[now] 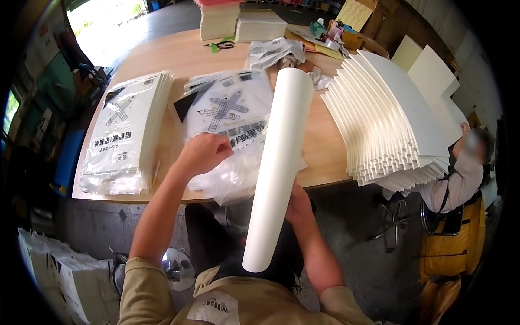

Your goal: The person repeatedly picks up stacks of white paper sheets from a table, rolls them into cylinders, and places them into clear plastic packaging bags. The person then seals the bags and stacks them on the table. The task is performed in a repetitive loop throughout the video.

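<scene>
At the near left, wrapped white bundles [81,281] stand on the floor. Closest to the body, a curved length of white paper [279,168] rises at a slant from above the lap to over the surface [325,154]. The right hand [299,203] grasps it at its right edge, the fingertips hidden behind the paper. Left of the paper, the left hand [208,153] is over the near part of some printed clear bags [225,116]; its fingers are curled in, but I cannot tell whether they pinch the plastic. An orange pen [156,172] lies at the near left, just beside a stack of filled packs [127,135]. On the right, a large pile of white sheets [379,119] fans out, with a seated person [457,173] beyond its right side. Farther back are crumpled plastic [271,53], dark-handled scissors [225,45], and, farthest, a red-topped stack [218,23] beside a lower white stack [261,27].
</scene>
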`<action>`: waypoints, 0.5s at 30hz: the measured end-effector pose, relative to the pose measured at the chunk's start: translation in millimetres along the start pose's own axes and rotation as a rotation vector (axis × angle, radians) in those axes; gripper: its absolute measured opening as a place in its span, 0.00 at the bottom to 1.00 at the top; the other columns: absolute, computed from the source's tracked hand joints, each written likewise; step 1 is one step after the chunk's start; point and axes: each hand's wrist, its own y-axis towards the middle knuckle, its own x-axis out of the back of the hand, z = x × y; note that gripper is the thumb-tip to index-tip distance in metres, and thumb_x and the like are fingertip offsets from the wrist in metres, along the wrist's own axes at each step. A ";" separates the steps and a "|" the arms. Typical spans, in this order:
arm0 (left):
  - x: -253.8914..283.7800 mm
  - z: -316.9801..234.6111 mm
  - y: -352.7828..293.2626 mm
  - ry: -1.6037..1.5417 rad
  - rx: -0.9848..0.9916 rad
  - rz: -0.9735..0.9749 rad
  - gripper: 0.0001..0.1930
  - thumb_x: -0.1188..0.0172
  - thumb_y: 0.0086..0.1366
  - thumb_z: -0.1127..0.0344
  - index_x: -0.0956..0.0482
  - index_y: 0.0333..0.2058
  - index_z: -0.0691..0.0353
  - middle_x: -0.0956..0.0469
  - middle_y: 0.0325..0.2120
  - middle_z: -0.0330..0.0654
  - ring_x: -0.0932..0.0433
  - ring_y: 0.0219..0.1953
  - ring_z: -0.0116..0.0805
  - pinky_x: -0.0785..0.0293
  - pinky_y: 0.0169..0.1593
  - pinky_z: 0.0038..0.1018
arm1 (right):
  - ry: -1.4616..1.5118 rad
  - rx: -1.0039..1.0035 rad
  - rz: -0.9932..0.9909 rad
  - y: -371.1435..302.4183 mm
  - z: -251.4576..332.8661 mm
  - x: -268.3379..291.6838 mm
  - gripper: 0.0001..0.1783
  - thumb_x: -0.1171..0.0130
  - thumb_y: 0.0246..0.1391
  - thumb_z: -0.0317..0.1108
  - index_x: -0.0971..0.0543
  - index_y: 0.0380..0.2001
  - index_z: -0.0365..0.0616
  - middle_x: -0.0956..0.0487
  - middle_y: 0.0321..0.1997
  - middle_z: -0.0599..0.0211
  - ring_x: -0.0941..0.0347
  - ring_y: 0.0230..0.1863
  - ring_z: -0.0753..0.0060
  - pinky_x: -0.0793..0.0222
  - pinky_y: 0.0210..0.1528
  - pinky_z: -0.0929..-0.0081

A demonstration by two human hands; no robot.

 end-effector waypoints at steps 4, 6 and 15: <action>-21.8 3.8 3.3 -0.352 0.130 -0.228 0.07 0.40 0.65 0.68 0.23 0.34 0.67 0.19 0.24 0.44 0.19 0.28 0.34 0.23 0.36 0.31 | 0.037 -0.004 0.044 0.6 -4.7 18.2 0.22 0.44 0.64 0.51 0.23 0.48 0.42 0.19 0.42 0.70 0.23 0.43 0.73 0.25 0.47 0.71; -29.6 17.2 6.8 -0.650 0.199 -0.401 0.08 0.41 0.67 0.67 0.25 0.33 0.66 0.19 0.26 0.44 0.18 0.29 0.34 0.22 0.37 0.30 | 0.020 0.005 0.061 1.9 -3.7 22.5 0.21 0.45 0.65 0.51 0.23 0.46 0.43 0.19 0.41 0.71 0.23 0.42 0.74 0.25 0.47 0.72; -4.8 61.7 3.8 -1.164 0.266 -0.544 0.07 0.43 0.71 0.65 0.28 0.39 0.62 0.27 0.31 0.36 0.26 0.31 0.24 0.24 0.44 0.29 | 0.091 0.011 -0.078 -17.7 -0.5 39.3 0.21 0.47 0.66 0.51 0.20 0.42 0.43 0.18 0.38 0.71 0.22 0.39 0.74 0.25 0.45 0.73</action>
